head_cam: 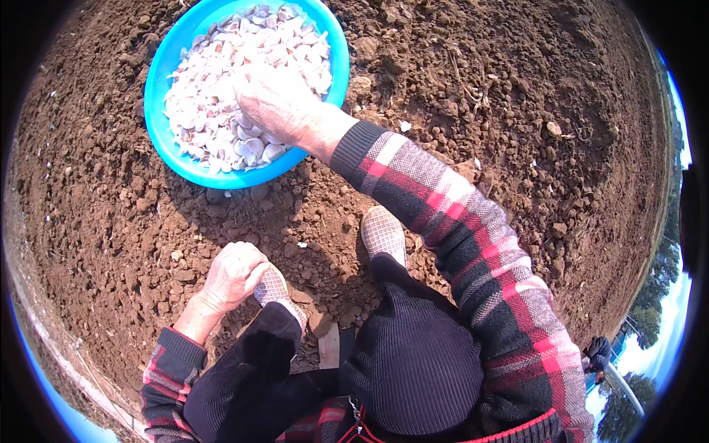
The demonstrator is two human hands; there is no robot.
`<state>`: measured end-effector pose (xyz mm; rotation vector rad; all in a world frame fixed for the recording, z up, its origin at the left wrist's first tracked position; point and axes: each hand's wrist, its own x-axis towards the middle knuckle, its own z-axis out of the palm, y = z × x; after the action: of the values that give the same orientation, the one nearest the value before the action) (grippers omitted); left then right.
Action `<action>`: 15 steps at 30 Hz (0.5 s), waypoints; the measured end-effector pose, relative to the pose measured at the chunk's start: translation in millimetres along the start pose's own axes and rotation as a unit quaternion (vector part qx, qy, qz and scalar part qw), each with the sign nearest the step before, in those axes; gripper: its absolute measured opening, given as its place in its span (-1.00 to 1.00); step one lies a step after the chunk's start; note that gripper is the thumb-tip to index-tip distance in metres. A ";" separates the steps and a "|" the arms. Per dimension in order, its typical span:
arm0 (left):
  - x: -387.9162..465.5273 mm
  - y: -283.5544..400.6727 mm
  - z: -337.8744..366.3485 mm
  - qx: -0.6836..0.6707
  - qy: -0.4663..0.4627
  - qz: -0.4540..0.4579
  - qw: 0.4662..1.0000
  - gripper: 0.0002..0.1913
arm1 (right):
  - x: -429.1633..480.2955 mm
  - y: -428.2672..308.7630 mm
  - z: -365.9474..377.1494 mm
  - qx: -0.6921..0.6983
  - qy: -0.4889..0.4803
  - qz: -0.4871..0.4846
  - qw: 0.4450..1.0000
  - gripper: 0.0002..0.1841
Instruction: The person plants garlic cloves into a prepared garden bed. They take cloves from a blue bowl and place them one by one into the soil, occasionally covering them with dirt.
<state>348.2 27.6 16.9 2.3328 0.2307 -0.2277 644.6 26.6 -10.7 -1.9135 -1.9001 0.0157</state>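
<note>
A round blue plastic basin (155,131) full of pale garlic cloves (216,119) stands on the soil ahead of me. My right hand (279,99) reaches over its near right rim, with the fingers down at the cloves. Glare washes out those fingers, so their grip cannot be made out. Lower left, my left hand (235,275) is curled into a fist beside my left shoe (274,288), above the ground. Whatever its palm may contain is hidden.
Loose, cloddy brown soil (498,99) surrounds the basin. My right shoe (383,232) is planted between the basin and my dark-trousered knee (415,365). Several pale bits lie scattered on the ground. Another person (598,354) appears at the far right edge, near trees.
</note>
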 end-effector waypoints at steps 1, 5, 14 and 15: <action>1.1 1.3 -1.1 -0.004 -0.009 -0.001 1.000 -0.91 | -5.2 -0.6 -1.1 0.024 0.007 0.012 1.000 -0.70; -3.5 3.4 -1.9 -0.018 -0.013 -0.021 1.000 -0.91 | -56.2 7.9 -31.6 0.266 0.115 0.129 0.948 -0.74; -5.9 -0.1 1.6 -0.042 -0.030 -0.041 0.998 -0.89 | -184.4 194.0 -22.8 0.078 0.039 0.393 0.915 -0.69; -2.1 1.9 0.9 -0.043 -0.030 -0.037 0.998 -0.90 | -176.4 198.7 -21.8 0.059 -0.012 0.374 0.925 -0.65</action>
<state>346.6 25.4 18.0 2.2311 0.2911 -0.3171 830.1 -139.8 -105.4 -2.4271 -1.0406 0.3759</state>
